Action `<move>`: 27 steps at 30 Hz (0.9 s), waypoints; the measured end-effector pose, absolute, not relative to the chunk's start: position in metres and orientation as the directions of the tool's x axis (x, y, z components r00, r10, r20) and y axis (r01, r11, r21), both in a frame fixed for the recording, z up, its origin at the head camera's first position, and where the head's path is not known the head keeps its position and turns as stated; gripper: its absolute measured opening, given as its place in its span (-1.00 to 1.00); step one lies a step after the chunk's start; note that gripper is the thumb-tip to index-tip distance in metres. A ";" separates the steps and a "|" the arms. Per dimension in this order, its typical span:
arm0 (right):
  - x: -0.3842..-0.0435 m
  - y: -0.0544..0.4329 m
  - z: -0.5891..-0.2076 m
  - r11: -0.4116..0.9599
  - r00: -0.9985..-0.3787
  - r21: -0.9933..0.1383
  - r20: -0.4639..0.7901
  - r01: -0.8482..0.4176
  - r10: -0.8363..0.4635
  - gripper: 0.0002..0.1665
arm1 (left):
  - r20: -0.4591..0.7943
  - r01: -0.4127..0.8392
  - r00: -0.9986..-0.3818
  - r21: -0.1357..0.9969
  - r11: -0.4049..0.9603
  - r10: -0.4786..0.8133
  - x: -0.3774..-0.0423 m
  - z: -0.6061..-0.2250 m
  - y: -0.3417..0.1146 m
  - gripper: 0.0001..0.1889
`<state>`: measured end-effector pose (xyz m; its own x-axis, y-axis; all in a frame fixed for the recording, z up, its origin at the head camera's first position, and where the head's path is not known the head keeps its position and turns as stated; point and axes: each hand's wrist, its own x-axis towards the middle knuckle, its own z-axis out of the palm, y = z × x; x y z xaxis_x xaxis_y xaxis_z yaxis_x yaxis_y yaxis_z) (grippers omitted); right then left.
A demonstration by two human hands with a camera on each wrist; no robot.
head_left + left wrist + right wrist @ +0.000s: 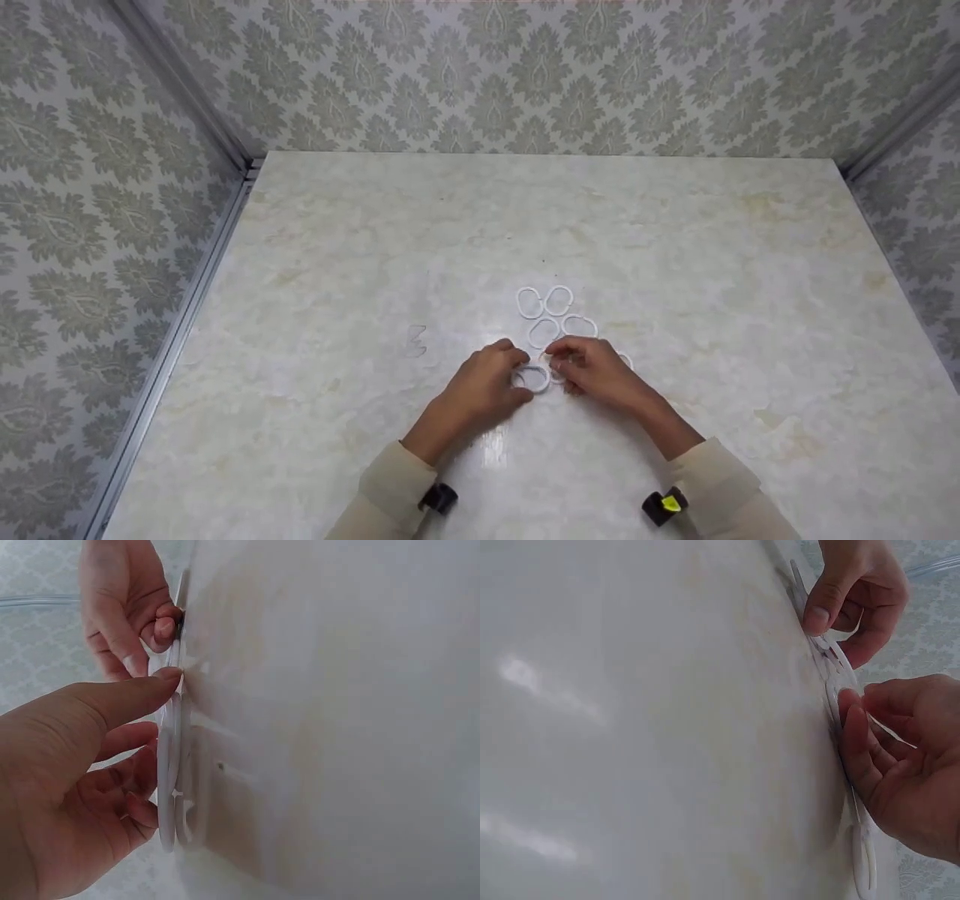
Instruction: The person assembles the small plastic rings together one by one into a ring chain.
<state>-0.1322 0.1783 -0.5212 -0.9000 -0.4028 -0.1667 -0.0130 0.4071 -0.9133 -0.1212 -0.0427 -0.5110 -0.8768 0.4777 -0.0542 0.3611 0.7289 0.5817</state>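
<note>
Grey-green leaf-patterned wallpaper (450, 67) stands behind a pale marbled table (360, 262). The left hand (487, 379) grips a smooth white oval ring (547, 381) between thumb and fingers, its long axis running roughly crosswise toward the right hand (592, 370). That hand, just beside it, pinches a second white ring (556, 379), mostly hidden. Farther out, four more white oval rings (561, 328) lie flat beyond both hands.

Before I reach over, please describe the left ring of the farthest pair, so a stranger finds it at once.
On the marbled table, look past the left hand and right hand to the far end of the white rings. A pair lies there side by side. Choose the pair's left ring, whose partner is on its right; neither hand touches it.
</note>
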 end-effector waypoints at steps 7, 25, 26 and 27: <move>-0.133 0.184 -0.517 0.665 -0.959 -0.723 -0.012 -0.188 -0.283 -0.81 | -0.130 0.331 -0.857 0.604 0.725 0.499 -0.124 -0.507 -0.044 -0.51; -0.137 0.169 -0.509 0.851 -0.968 -0.502 -0.097 -0.154 -0.233 -0.60 | -0.144 0.291 -0.864 0.639 0.712 0.482 -0.132 -0.507 -0.045 -0.60; -0.137 0.169 -0.509 0.839 -0.966 -0.521 -0.098 -0.157 -0.241 -0.60 | -0.140 0.293 -0.865 0.639 0.712 0.482 -0.132 -0.507 -0.045 -0.60; -0.137 0.169 -0.510 0.827 -0.964 -0.541 -0.098 -0.155 -0.245 -0.61 | -0.138 0.292 -0.867 0.638 0.713 0.479 -0.133 -0.507 -0.045 -0.61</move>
<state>-0.1370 0.1693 -0.5095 -0.9645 -0.2452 -0.0984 -0.1550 0.8268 -0.5406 -0.1326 -0.0448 -0.5070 -0.8671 0.4787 -0.1379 0.2920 0.7127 0.6379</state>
